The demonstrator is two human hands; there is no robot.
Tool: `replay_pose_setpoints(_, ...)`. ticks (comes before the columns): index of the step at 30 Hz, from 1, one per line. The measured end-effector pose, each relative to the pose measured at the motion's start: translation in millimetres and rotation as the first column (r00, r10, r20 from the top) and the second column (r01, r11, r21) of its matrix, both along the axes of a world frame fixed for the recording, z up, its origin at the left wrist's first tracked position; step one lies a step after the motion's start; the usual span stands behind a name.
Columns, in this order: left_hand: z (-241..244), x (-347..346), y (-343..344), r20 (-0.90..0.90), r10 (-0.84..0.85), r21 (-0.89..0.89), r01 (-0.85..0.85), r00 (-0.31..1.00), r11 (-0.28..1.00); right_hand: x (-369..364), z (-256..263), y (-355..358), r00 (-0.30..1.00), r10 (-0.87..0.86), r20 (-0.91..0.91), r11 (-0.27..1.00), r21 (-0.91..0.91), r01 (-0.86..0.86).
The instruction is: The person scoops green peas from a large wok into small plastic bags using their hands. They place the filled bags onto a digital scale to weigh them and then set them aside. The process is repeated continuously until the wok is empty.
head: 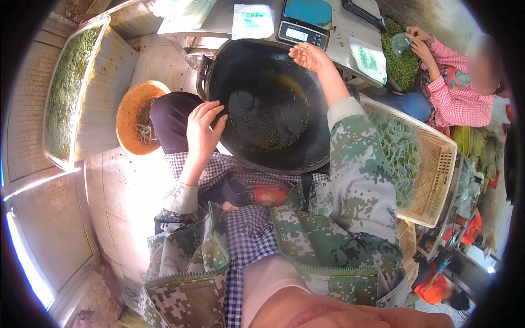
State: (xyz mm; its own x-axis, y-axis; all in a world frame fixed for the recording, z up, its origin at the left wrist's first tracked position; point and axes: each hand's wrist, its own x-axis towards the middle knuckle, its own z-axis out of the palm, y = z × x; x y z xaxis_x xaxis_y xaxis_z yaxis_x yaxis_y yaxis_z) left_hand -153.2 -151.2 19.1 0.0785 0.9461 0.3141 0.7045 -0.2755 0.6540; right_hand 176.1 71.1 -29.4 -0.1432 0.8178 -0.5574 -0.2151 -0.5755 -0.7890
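A wide black wok-shaped pan (pixel 266 106) stands before me, with a thin scatter of small green berries (pixel 277 141) in its bottom. My left hand (pixel 205 129) is at the pan's left rim, fingers apart and nothing in them; whether it touches the rim I cannot tell. Above the pan's far right rim, my right hand (pixel 308 57) has loosely bent fingers and shows nothing held. Just beyond that hand is a digital scale (pixel 307 20) with a blue top and a lit display. Printed plastic bags (pixel 253 21) lie left of the scale.
An orange basin (pixel 137 119) and a large bin of green berries (pixel 71 90) stand left. At right, a plastic crate (pixel 434 176) holds filled bags (pixel 396 156). Another person (pixel 455 86) handles a bag beside a berry heap (pixel 396 61). More bags (pixel 368 59) lie on the metal table (pixel 342 45).
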Motion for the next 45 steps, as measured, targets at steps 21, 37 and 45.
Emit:
replay_pose_setpoints(21, -49, 81, -89, 0.413, 0.874, -0.815, 0.533, 0.256, 0.229, 38, 24, -100, 0.916, 0.048, 0.399, 0.939, 0.295, -0.178)
replay_pose_setpoints(37, -12, 54, -103, 0.271, 0.214, -0.962, 0.268, 0.938, 0.044, -1, 14, -109, 0.81, -0.021, 0.585, 0.911, 0.345, -0.225)
replay_pose_setpoints(45, 111, -15, -86, 0.125, 0.105, -0.99, 0.117, 0.987, 0.081, -46, 121, -124, 0.909, -0.356, 0.219, 0.871, 0.432, 0.236)
